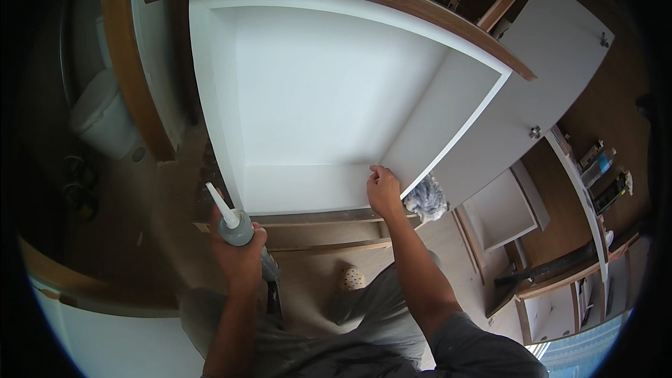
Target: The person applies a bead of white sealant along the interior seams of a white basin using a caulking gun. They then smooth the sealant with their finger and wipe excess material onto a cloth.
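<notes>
Holding a sealant tube (238,231) in my left grip (241,259), by the white cabinet's (329,84) left edge | my right grip (384,192) at its near right corner, can't tell whether closed | rag (427,199) beside it

"On your person?"
"I list left hand (241,255), one; right hand (384,190), one; perforated beige clog (352,278), one in view."
"Materials?"
"I count sealant tube (236,231), one; white nozzle (221,205), one; bunched grey cloth (425,198), one."
"Joinery?"
"Large white cabinet box (301,84), one; pale door panel (553,56), one; hinges (535,132) on that panel, two."
"Fixtures?"
"White toilet (105,112), one, by my count."
</notes>
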`<state>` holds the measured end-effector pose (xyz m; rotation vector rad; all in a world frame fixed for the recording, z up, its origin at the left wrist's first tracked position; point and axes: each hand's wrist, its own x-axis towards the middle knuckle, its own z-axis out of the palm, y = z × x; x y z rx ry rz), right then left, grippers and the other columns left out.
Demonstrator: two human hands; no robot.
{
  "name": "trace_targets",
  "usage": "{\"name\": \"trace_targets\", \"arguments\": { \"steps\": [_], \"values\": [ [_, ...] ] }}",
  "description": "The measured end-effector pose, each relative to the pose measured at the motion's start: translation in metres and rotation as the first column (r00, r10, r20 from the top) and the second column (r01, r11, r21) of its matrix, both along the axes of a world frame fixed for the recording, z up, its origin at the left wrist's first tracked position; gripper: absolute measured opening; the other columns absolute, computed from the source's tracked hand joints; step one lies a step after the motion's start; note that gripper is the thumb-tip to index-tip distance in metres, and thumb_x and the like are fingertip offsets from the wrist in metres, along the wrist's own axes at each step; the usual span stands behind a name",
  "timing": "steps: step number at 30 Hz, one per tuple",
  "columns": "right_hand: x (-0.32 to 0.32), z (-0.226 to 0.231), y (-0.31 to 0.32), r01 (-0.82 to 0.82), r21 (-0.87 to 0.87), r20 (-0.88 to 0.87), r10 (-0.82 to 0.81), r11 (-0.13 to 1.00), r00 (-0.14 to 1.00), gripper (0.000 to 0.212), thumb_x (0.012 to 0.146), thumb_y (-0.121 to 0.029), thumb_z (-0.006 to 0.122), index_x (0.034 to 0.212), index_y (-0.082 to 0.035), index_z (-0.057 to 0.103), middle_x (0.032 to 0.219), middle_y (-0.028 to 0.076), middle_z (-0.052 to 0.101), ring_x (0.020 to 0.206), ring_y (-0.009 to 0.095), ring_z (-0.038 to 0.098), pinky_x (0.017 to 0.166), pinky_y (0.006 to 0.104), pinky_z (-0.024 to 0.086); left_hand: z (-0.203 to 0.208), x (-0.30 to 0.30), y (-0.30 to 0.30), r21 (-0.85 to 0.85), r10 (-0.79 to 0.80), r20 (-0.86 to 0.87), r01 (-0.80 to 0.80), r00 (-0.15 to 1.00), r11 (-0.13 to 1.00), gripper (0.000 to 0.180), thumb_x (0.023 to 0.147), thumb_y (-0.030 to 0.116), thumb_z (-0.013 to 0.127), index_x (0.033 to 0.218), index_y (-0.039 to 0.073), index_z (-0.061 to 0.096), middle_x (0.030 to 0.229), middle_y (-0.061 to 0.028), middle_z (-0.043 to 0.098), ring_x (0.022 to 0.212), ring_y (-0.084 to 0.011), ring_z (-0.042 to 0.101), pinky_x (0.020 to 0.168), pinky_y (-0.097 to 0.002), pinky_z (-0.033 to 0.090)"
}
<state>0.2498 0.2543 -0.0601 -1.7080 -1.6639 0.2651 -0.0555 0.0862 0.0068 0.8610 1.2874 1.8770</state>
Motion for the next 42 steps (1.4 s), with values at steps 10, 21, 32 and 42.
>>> {"name": "trace_targets", "arguments": {
  "steps": [10, 21, 32, 42],
  "values": [
    [0.003, 0.004, 0.028, 0.039, -0.106, 0.179, -0.019, 0.994, 0.984, 0.031, 0.092, -0.008, 0.055, 0.113, 0.004, 0.073, 0.118, 0.03, 0.07, 0.111, 0.046, 0.067, 0.103, 0.05, 0.052, -0.015, -0.006, 0.01, -0.075, -0.075, 0.067, 0.08, 0.995, 0.994, 0.086, 0.075, -0.008, 0.071, 0.156, 0.004, 0.046, 0.104, -0.0032, 0.062, 0.088, -0.0127, 0.066, 0.08, -0.029, 0.057],
    [-0.024, 0.002, 0.026, 0.135, -0.162, 0.265, -0.089, 0.977, 0.96, 0.032, 0.094, -0.01, 0.052, 0.117, 0.006, 0.067, 0.119, 0.031, 0.066, 0.111, 0.048, 0.065, 0.1, 0.053, 0.052, -0.015, -0.009, 0.009, -0.096, -0.086, 0.046, 0.09, 0.995, 0.991, 0.085, 0.074, -0.006, 0.072, 0.155, 0.002, 0.045, 0.101, -0.0037, 0.062, 0.087, -0.0121, 0.066, 0.081, -0.0297, 0.057],
    [-0.045, 0.002, 0.015, 0.16, -0.135, 0.277, -0.118, 0.978, 0.953, 0.027, 0.092, -0.011, 0.052, 0.112, 0.003, 0.066, 0.117, 0.029, 0.066, 0.107, 0.048, 0.065, 0.098, 0.0534, 0.052, -0.017, -0.007, 0.009, -0.099, -0.078, 0.05, 0.082, 0.996, 0.992, 0.094, 0.072, -0.009, 0.069, 0.16, 0.005, 0.04, 0.102, -0.0026, 0.059, 0.085, -0.0112, 0.064, 0.08, -0.0289, 0.057],
    [-0.077, 0.017, 0.006, 0.154, -0.261, 0.231, -0.093, 0.953, 0.968, 0.027, 0.093, -0.011, 0.053, 0.113, 0.003, 0.064, 0.12, 0.026, 0.064, 0.113, 0.045, 0.064, 0.1, 0.0524, 0.052, -0.015, -0.005, 0.008, -0.101, -0.081, 0.07, 0.088, 0.994, 0.991, 0.094, 0.073, -0.01, 0.068, 0.161, 0.008, 0.04, 0.107, -0.0045, 0.059, 0.087, -0.0127, 0.065, 0.079, -0.029, 0.057]
  ]
}}
